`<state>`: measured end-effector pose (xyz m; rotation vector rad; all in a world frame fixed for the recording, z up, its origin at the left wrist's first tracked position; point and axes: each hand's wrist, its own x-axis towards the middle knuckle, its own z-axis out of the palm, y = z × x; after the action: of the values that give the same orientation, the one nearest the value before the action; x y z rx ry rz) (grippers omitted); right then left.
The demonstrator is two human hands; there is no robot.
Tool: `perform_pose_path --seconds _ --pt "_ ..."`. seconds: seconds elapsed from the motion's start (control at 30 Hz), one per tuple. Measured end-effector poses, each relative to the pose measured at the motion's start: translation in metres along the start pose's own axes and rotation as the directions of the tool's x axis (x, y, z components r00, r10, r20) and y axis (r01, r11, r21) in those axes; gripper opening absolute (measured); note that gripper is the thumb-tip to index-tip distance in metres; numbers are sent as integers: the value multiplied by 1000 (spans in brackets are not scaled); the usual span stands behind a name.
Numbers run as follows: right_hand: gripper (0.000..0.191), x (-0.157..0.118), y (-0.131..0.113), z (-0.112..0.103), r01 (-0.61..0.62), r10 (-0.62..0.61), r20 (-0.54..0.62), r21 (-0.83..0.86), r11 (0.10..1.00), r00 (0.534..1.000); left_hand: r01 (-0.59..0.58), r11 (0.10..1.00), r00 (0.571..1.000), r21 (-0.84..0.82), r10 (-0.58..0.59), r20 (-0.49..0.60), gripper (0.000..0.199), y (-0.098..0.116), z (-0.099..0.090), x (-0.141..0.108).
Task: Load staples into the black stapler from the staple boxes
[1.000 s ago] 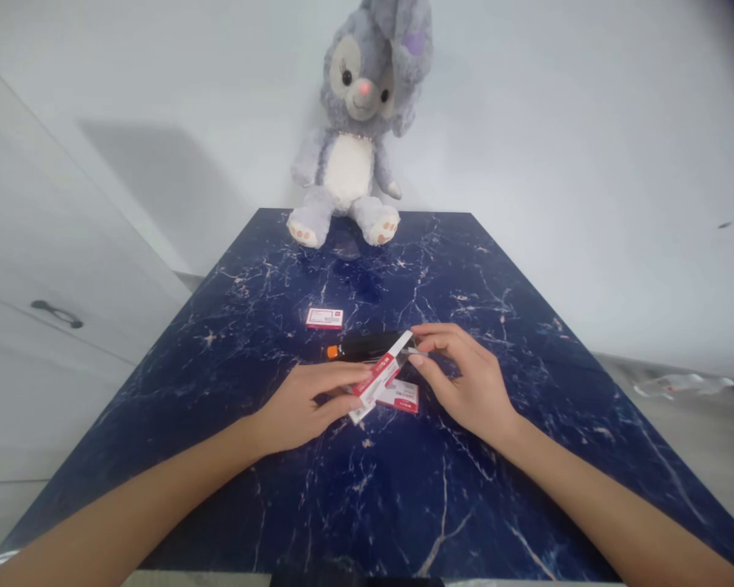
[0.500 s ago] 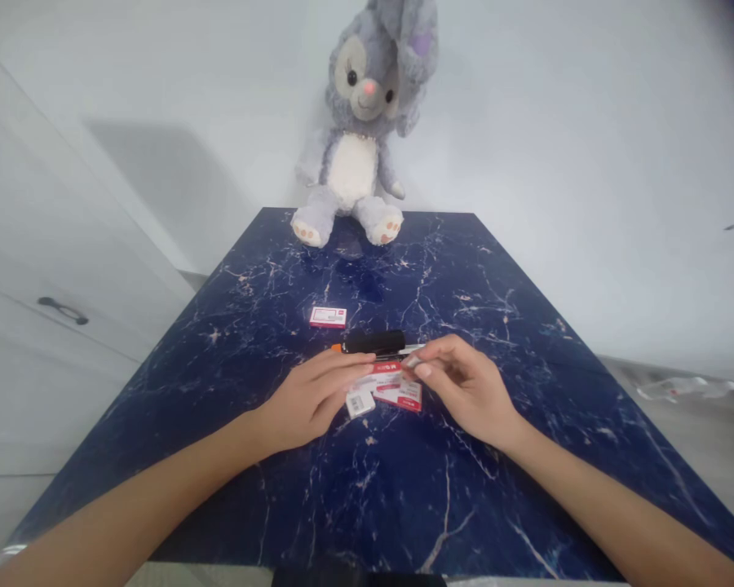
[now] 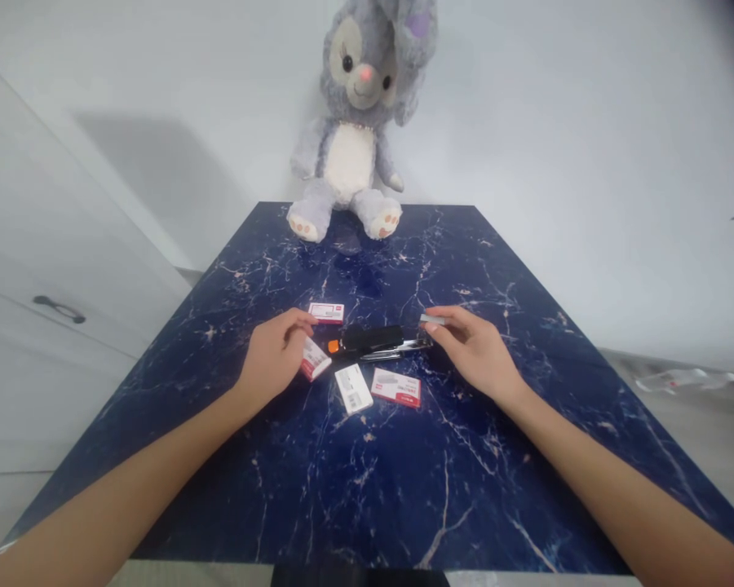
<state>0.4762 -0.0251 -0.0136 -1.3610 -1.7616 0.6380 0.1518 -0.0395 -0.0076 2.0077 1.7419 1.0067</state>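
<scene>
Stapler (image 3: 373,340) lying mid-surface (image 3: 404,489), tray seemingly slid open. Right hand (image 3: 474,350) pinching small staple strip (image 3: 433,319) just above its tip. Left hand (image 3: 275,355) gripping staple box (image 3: 314,360), steadying it. More boxes (image 3: 396,386) nearby; plush rabbit (image 3: 358,122) at far edge

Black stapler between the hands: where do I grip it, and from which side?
Grip the black stapler across its thick black body, coming from above. It lies flat and lengthwise on the table, orange end toward the left hand, thin metal rail toward the right hand. The rail end looks too slim to hold securely.
</scene>
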Motion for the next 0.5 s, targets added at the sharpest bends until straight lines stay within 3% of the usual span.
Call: perform_pose_path --seconds 0.1,0.2,0.33,0.5 --pt "28 -2 0 3 14 -13 45 -22 1000 999 -77 965 996 250 64 59 32 -5 2 3" --pt "27 -2 1 4 75 -67 90 -84 994 994 -127 927 992 354 117 50 30 -9 3 5" --pt "23 0 -3 1 184 -152 226 -126 975 962 -227 955 972 190 208 111 30 -9 1 7" --pt "21 1 -7 -1 202 -153 308 -135 970 939 -376 926 894 -21 369 254 35 -3 1 4"
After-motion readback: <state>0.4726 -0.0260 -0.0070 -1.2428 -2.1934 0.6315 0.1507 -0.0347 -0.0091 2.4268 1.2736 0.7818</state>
